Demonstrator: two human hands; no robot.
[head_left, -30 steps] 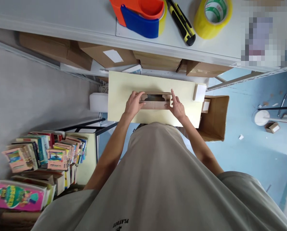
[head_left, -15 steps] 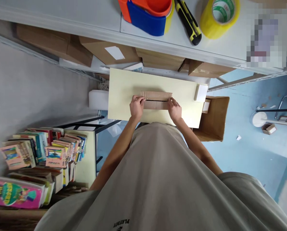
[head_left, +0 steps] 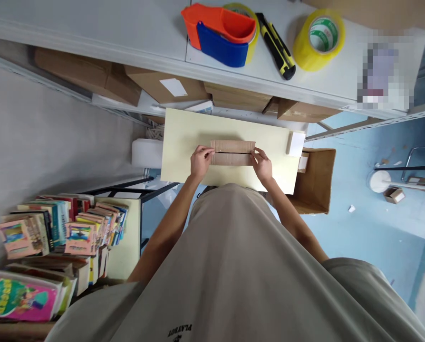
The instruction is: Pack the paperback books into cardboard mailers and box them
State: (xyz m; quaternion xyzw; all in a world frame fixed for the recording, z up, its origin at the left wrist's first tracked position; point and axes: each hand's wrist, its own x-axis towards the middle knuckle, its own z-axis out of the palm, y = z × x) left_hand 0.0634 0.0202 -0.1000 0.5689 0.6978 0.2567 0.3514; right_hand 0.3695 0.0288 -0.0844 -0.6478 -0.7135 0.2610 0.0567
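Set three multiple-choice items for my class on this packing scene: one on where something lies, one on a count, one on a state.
1. Where does the small cardboard box lie?
A. on the pale yellow board
B. on the blue floor
C. on the pile of books

2. How many loose yellow tape rolls lie on the grey shelf, apart from the one in the dispenser?
A. one
B. three
C. none

3. How do the box's top flaps stand?
A. wide open
B. folded shut, with a seam between them
C. torn off

Answers:
1. A, the box rests on the board, with the left hand and the right hand at its two ends.
2. A, a single roll lies to the right of the yellow-and-black cutter.
3. B, the flaps lie flat and meet along a dark line.
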